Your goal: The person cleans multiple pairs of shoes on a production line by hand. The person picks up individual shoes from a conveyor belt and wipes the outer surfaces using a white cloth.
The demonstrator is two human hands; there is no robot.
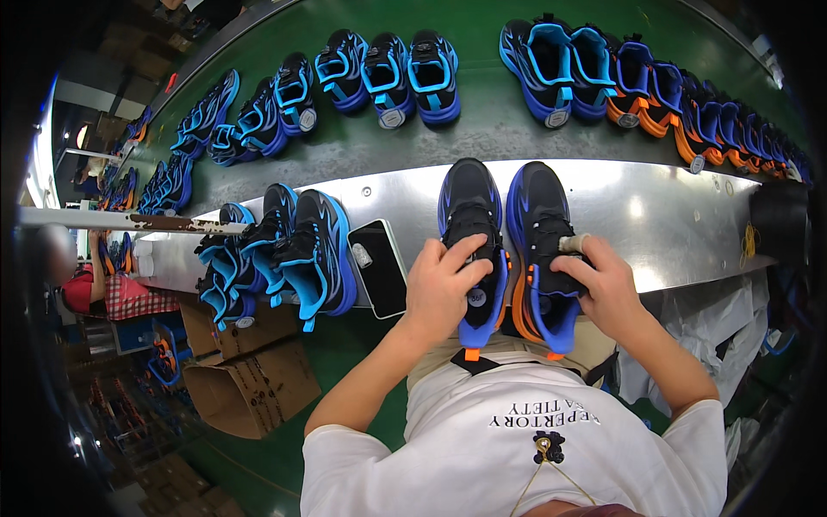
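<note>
Green conveyor belt (482,129) runs behind a steel desk (672,224), carrying rows of blue sneakers (388,69). On the desk's near edge stand two black-blue shoes side by side. Left hand (441,289) grips the left shoe (472,220), fingers closed over its laces. Right hand (603,289) clasps the right shoe (538,233), pinching a small pale piece (574,244). A dark tablet (379,267) lies just left.

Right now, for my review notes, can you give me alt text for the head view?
Seen from above, a person's left hand and right hand each rest on one of two black-and-blue sneakers, the left sneaker and the right sneaker, on a metal workbench. A black phone lies to the left, and rows of blue sneakers fill a green conveyor beyond.
</note>
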